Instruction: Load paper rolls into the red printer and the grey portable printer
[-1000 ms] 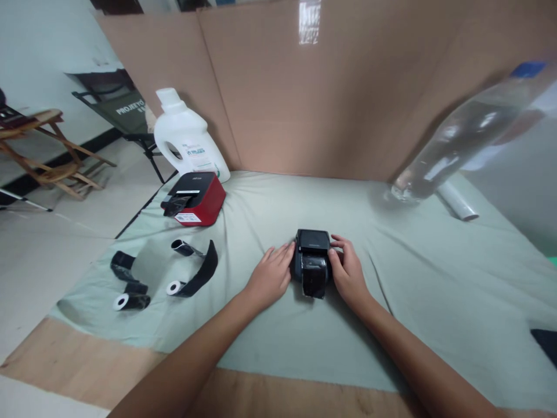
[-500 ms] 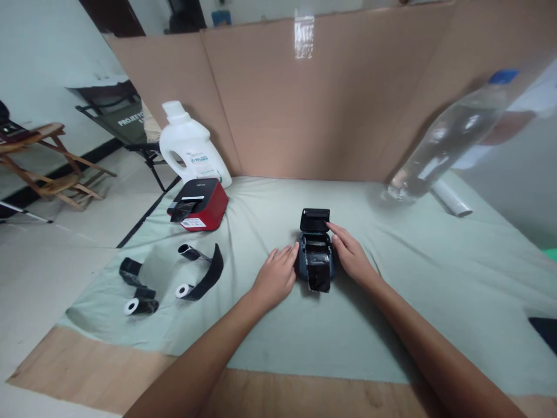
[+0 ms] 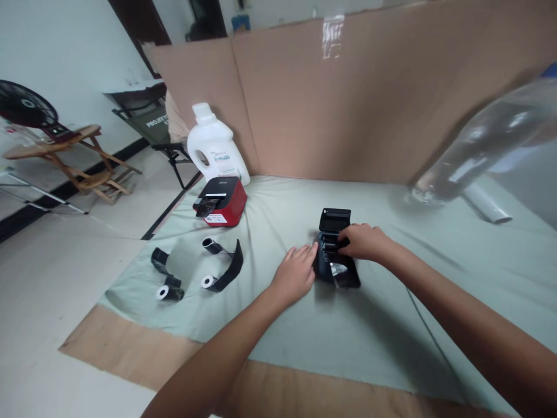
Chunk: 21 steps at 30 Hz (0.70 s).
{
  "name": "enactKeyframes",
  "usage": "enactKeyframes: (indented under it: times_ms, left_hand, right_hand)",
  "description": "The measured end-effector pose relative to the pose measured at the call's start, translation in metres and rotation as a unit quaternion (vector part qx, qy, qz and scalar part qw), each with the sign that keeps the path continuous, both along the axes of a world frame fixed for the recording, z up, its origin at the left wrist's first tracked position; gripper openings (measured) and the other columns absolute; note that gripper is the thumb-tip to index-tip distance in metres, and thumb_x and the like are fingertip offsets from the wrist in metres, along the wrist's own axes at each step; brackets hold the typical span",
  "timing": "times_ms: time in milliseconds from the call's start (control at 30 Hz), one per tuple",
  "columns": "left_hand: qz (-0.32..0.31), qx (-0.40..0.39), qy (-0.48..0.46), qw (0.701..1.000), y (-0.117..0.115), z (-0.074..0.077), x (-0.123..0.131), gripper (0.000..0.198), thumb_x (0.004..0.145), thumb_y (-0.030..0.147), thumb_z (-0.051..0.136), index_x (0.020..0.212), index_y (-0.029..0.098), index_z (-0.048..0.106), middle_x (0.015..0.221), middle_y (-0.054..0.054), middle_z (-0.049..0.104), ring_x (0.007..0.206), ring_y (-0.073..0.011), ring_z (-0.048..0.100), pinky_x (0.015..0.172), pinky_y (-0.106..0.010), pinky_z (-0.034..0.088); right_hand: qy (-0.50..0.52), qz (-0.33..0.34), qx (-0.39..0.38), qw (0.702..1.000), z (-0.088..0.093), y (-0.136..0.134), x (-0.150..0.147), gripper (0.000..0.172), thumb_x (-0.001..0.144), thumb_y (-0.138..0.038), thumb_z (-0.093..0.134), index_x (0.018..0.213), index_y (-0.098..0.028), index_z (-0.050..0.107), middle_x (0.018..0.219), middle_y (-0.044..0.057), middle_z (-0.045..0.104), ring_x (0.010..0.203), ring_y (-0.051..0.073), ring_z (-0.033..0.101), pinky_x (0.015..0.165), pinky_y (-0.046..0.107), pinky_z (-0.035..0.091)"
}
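the table is made of wood, and a pale green cloth lies over most of it. the cloth has wrinkles, and bare wood peeks out from six to eight o'clock. at the middle of the clock sits a little dark machine with its lid up. a red and black box sits at ten o'clock — a big white jug stands just behind it. two rolls, one here and one here, lie at nine o'clock — both with long dark strips curling away. at two o'clock are a clear bottle and a pale tube lying down.
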<state>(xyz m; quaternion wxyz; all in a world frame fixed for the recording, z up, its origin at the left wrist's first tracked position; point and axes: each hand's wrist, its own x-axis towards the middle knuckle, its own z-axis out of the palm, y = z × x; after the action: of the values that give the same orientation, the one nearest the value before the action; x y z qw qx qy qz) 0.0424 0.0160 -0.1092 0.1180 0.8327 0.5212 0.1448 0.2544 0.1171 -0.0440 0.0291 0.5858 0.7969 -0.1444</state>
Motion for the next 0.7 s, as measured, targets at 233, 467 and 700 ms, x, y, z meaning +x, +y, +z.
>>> enactKeyframes:
  times_ms: [233, 467, 700]
  left_hand:
    - [0.009, -0.004, -0.022, 1.0, 0.0, 0.002, 0.0, 0.061, 0.097, 0.02, 0.04, 0.157, 0.013, 0.033, 0.155, -0.012, 0.051, 0.147, -0.0224, 0.043, 0.125, -0.045, 0.029]
    - [-0.001, 0.007, -0.048, 0.999, 0.004, 0.001, 0.0, 0.06, 0.094, 0.023, 0.049, 0.153, 0.016, 0.04, 0.148, -0.013, 0.057, 0.143, -0.027, 0.046, 0.121, -0.048, 0.034]
    - [-0.008, 0.022, -0.051, 0.998, 0.001, 0.005, -0.004, 0.055, 0.097, 0.021, 0.043, 0.151, 0.01, 0.042, 0.147, -0.018, 0.057, 0.14, -0.0304, 0.048, 0.12, -0.049, 0.034]
  right_hand:
    - [0.042, -0.016, 0.016, 0.999, -0.012, 0.001, 0.005, 0.021, 0.073, -0.029, 0.075, 0.093, -0.024, 0.074, 0.105, 0.014, 0.063, 0.087, 0.03, 0.067, 0.082, 0.052, 0.054]
    - [0.231, 0.047, 0.037, 0.971, 0.045, -0.012, 0.011, 0.02, 0.083, -0.043, 0.062, 0.09, -0.025, 0.064, 0.088, 0.007, 0.068, 0.077, 0.025, 0.066, 0.067, 0.039, 0.054]
    - [0.468, 0.129, -0.098, 0.869, 0.125, -0.075, -0.132, 0.018, 0.093, -0.042, 0.056, 0.1, -0.025, 0.059, 0.084, 0.004, 0.068, 0.076, 0.022, 0.069, 0.064, 0.034, 0.056]
